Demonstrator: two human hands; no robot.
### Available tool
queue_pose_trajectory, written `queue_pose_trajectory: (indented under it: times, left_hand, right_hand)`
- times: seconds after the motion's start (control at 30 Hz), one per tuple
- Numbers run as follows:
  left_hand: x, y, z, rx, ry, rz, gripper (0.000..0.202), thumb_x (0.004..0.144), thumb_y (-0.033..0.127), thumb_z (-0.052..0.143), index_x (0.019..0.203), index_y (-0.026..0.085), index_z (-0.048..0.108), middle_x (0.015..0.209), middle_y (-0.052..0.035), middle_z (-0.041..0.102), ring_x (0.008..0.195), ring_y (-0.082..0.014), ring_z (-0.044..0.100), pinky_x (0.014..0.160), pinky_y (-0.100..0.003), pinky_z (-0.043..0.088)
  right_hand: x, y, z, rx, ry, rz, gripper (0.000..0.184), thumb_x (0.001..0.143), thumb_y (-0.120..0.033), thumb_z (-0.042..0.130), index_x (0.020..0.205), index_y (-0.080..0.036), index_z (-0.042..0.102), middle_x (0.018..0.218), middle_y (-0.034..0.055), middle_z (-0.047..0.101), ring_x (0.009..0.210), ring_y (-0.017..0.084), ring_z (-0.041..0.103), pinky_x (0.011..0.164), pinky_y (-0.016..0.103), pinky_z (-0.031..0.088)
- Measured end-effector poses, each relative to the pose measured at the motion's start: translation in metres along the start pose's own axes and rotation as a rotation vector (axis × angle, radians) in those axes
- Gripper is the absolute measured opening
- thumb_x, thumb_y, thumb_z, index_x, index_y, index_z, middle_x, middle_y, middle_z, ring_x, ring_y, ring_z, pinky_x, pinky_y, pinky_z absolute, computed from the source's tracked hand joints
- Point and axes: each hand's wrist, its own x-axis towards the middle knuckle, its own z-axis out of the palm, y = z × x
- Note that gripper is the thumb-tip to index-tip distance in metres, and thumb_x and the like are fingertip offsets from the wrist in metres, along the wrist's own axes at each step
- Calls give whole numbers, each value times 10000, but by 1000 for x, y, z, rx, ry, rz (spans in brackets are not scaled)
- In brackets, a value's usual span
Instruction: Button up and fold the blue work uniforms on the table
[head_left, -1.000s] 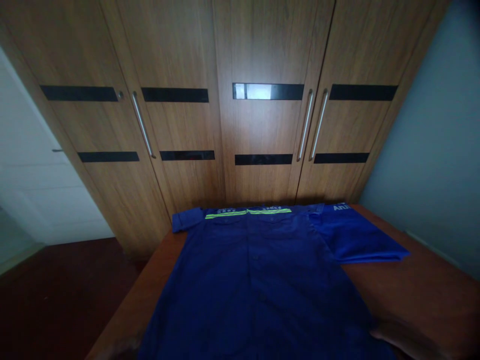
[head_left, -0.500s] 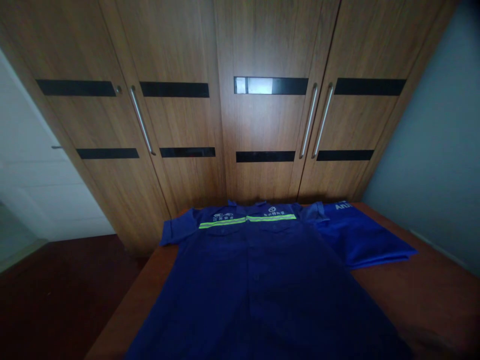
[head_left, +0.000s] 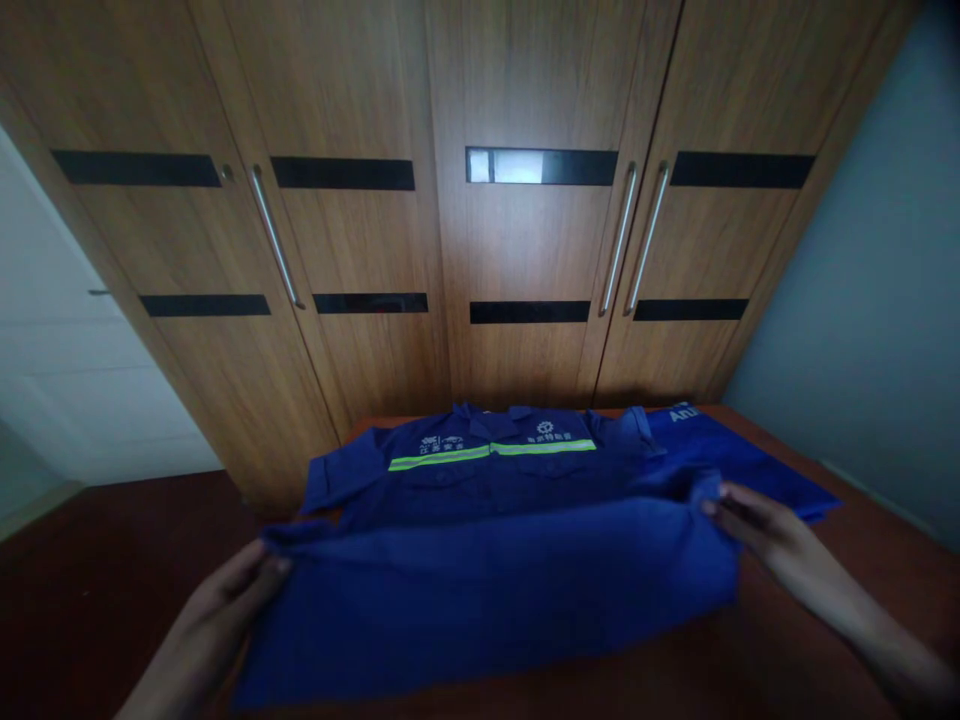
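A dark blue work shirt (head_left: pixel 480 590) lies on the reddish-brown table, collar at the far side, with a yellow-green reflective stripe and white print across the chest. My left hand (head_left: pixel 225 600) pinches the left corner of its lower part. At the opposite corner my right hand (head_left: pixel 757 520) pinches the cloth. Between both hands the lower part is lifted and hangs as a wide band in front of the chest, slightly blurred. The short sleeves spread out to either side.
A folded bright blue cloth (head_left: pixel 750 455) with white letters lies beside the shirt's right sleeve on the table (head_left: pixel 892 560). Wooden wardrobe doors (head_left: pixel 525 250) with metal handles stand right behind. A pale wall (head_left: pixel 870 330) rises at the right, a white door (head_left: pixel 60 310) at the left.
Both hands have come clearly into view and grip the shirt's lower corners. The lower part, flat on the table before, has been raised and moved toward the chest.
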Motion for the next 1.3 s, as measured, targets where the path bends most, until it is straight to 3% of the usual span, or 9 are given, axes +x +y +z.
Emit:
queue_pose_trajectory:
  times: [0.07, 0.13, 0.27, 0.53, 0.7, 0.9, 1.0, 1.13, 1.3]
  left_hand:
    - [36, 11, 16, 4, -112, 53, 455, 880, 549, 386, 1045, 177, 588, 894, 37, 697, 836, -191, 638, 770, -276, 497]
    - [65, 12, 31, 245, -102, 106, 386, 856, 489, 403, 900, 165, 607, 821, -8, 693, 803, -204, 646, 738, -268, 489]
    - [92, -1, 47, 675, -127, 167, 262, 843, 355, 392, 841, 196, 599, 837, -61, 699, 820, -230, 659, 734, -286, 458]
    - [85, 3, 44, 741, -108, 168, 306, 866, 390, 361, 901, 209, 605, 863, -52, 707, 836, -230, 662, 696, -272, 445]
    - [83, 1, 44, 724, -66, 167, 338, 884, 414, 344, 966, 210, 601, 921, -57, 705, 884, -237, 657, 725, -280, 450]
    - [72, 11, 45, 920, -84, 148, 289, 890, 396, 357, 944, 207, 569, 902, -76, 686, 802, -241, 659, 658, -300, 454]
    - [63, 29, 48, 988, -8, 169, 338, 900, 404, 340, 1036, 189, 563, 1031, -113, 649, 835, -265, 651, 703, -351, 479]
    - [49, 43, 75, 938, 47, 462, 437, 917, 442, 349, 1186, 167, 555, 1233, -139, 564, 1105, -279, 552, 957, -404, 408]
    - [40, 24, 124, 914, -117, 673, 571, 899, 566, 346, 1408, 308, 363, 1514, -87, 282, 1370, -343, 247, 1078, -580, 183]
  right_hand:
    - [33, 5, 21, 35, -92, 10, 353, 846, -525, 429, 805, -213, 590, 776, 45, 666, 723, 204, 632, 640, 273, 500]
    - [54, 18, 44, -107, -41, 76, 310, 857, -455, 416, 889, -210, 602, 789, 50, 683, 752, 213, 649, 682, 290, 491]
    - [60, 51, 76, -469, -124, 143, 297, 850, -362, 439, 1048, -226, 613, 866, 64, 710, 816, 243, 674, 686, 320, 469]
    - [54, 62, 74, -407, -108, 113, 298, 868, -429, 410, 965, -249, 627, 773, 14, 702, 716, 200, 671, 633, 283, 463]
    - [50, 65, 68, -342, 54, 46, 345, 862, -447, 409, 1036, -225, 608, 810, 32, 696, 729, 210, 661, 648, 296, 477]
    - [38, 59, 74, -556, -48, 24, 313, 869, -351, 388, 1019, -219, 628, 962, 66, 682, 865, 239, 644, 752, 349, 492]
    - [35, 39, 76, -674, 49, -74, 353, 881, -331, 376, 1091, -178, 614, 1050, 116, 651, 988, 277, 598, 862, 400, 469]
    - [27, 9, 96, -608, -9, -275, 426, 917, -404, 366, 1206, -170, 574, 1253, 119, 570, 1168, 268, 508, 1019, 413, 380]
    - [12, -4, 139, -578, -185, -268, 577, 916, -556, 308, 1363, -217, 448, 1445, 84, 401, 1347, 287, 309, 1089, 517, 255]
